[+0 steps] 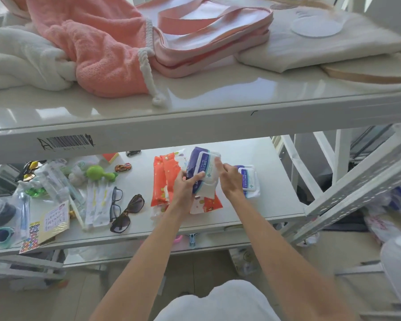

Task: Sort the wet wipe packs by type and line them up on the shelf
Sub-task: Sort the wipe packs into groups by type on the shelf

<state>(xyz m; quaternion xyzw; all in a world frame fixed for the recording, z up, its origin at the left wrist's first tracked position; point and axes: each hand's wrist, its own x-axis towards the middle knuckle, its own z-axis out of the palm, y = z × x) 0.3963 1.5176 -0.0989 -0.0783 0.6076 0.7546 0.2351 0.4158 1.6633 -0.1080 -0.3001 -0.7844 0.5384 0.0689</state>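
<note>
Both hands are working over the lower white metal shelf (271,200). The left hand (183,188) is gripping a purple and white soft plastic wet wipe pack (203,167) from its left side, with the fingers (198,176) clamped on the pack's front. The right hand (230,179) is touching the same pack on its right edge, with its fingers pressing against the white lid area; the pack is raised and tilted above the shelf. Just under it, several orange-red printed wet wipe packs (162,181) are lying together on the shelf, partly covered by the hands. To the right, another purple and white wet wipe pack (249,179) is lying flat, just beside the right hand. Further left on the same shelf, brown tinted sunglasses (129,213) and black-framed glasses (116,202) are lying near each other. On the upper shelf, a pink fluffy towel (90,40) is lying.
</note>
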